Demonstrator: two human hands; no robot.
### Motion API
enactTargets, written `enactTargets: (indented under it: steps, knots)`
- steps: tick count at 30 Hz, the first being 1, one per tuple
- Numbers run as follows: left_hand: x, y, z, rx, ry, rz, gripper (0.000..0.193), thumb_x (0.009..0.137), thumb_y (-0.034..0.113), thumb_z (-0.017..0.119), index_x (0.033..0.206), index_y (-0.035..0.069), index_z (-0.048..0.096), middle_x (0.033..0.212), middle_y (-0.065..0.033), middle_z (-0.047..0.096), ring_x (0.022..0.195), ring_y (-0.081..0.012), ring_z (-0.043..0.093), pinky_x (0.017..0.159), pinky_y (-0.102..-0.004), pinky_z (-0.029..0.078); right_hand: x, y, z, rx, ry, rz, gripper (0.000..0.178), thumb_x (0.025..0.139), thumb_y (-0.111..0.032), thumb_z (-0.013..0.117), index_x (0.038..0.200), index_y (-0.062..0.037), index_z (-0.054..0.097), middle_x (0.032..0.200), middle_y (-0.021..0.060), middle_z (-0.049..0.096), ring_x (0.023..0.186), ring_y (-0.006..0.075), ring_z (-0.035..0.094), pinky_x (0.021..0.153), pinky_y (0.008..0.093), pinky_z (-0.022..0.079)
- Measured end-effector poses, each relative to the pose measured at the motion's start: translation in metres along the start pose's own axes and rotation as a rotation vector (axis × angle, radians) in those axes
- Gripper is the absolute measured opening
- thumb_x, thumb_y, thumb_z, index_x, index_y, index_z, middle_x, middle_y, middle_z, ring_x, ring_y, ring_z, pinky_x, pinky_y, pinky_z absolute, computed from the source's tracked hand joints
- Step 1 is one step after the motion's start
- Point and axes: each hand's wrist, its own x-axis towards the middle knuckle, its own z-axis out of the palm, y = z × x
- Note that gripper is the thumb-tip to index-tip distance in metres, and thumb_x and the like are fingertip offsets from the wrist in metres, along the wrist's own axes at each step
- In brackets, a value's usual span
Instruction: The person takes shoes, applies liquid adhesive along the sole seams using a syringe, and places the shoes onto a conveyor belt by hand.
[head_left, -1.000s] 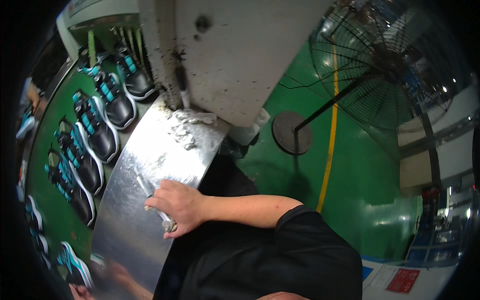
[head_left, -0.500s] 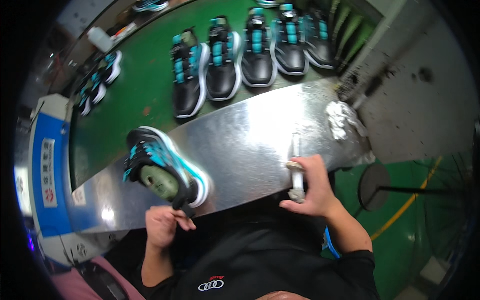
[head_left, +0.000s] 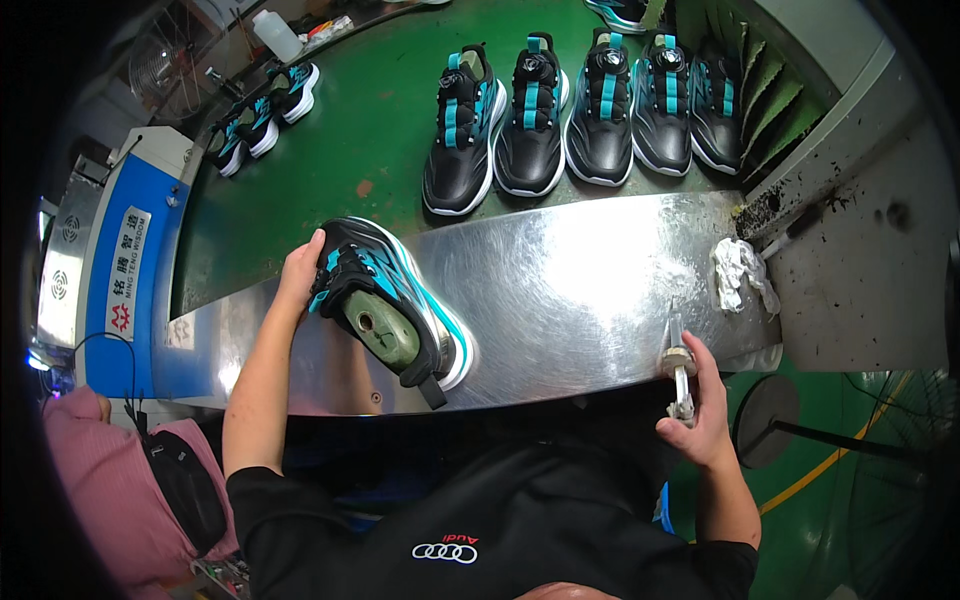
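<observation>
A black and turquoise sneaker [head_left: 425,290] with a white sole lies tilted on the metal tabletop, toe pointing up and left. Inside its opening sits a green shoe last [head_left: 383,330], and a black pull tab hangs off the heel over the table's near edge. My left hand [head_left: 300,268] grips the sneaker by the side of its toe, fingers partly hidden behind it. Near the table's right front edge, my right hand [head_left: 703,405] holds a small tool [head_left: 681,385] with a pale handle, a round collar and a narrow tip; its exact kind is unclear.
Several matching sneakers [head_left: 530,130] stand in a row on the green surface [head_left: 340,170] beyond the metal strip [head_left: 560,310]. More sneakers [head_left: 265,118] lie far left, near a white bottle [head_left: 277,36]. A crumpled white cloth [head_left: 740,272] lies right. A person in pink [head_left: 130,490] is at lower left.
My left hand has gone from the sneaker's heel tab to its toe. My right hand stays around the tool near the table edge. The whole view has shifted.
</observation>
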Motion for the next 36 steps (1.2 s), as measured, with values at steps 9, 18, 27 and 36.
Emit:
enactTargets:
  steps: [9, 18, 27, 36]
  knots:
    - [-0.034, 0.081, 0.049, -0.642, -0.27, 0.13, 0.034, 0.081, 0.022, 0.064, 0.103, 0.0, 0.05, 0.088, -0.0082, 0.061, 0.075, -0.0152, 0.062, 0.069, -0.0293, 0.054, 0.004, -0.001, 0.006, -0.119, 0.068, 0.006, 0.101, 0.064, -0.056, 0.073, 0.135, 0.0027, 0.032, 0.114, 0.0153, 0.05, 0.101, 0.0224, 0.052, 0.089, 0.0342, 0.041]
    - [-0.079, 0.095, 0.092, -1.001, -0.304, 0.528, 0.055, 0.075, 0.019, 0.067, 0.121, -0.001, 0.044, 0.109, -0.0129, 0.057, 0.099, -0.0217, 0.059, 0.085, -0.0329, 0.05, -0.001, -0.044, 0.012, -0.003, -0.031, 0.06, 0.104, 0.062, -0.059, 0.073, 0.131, 0.0073, 0.033, 0.112, 0.0125, 0.049, 0.101, 0.0199, 0.05, 0.089, 0.0323, 0.041]
    - [-0.084, 0.082, 0.089, -1.077, -0.562, 0.305, 0.074, 0.067, 0.028, 0.073, 0.127, 0.003, 0.038, 0.114, -0.0135, 0.054, 0.104, -0.023, 0.056, 0.088, -0.0357, 0.049, 0.051, -0.103, 0.039, 0.675, -0.231, -0.087, 0.095, 0.06, -0.072, 0.066, 0.123, -0.0073, 0.035, 0.092, 0.0129, 0.052, 0.077, 0.0152, 0.043, 0.064, 0.0277, 0.033]
    - [-0.099, 0.074, 0.086, -0.998, -0.504, 0.488, 0.075, 0.055, 0.024, 0.08, 0.116, 0.006, 0.041, 0.107, -0.0119, 0.056, 0.101, -0.0228, 0.056, 0.088, -0.0355, 0.045, 0.091, -0.159, 0.074, 1.026, -0.529, -0.209, 0.095, 0.056, -0.078, 0.062, 0.116, -0.0048, 0.047, 0.088, 0.0176, 0.059, 0.076, 0.023, 0.049, 0.07, 0.0342, 0.033]
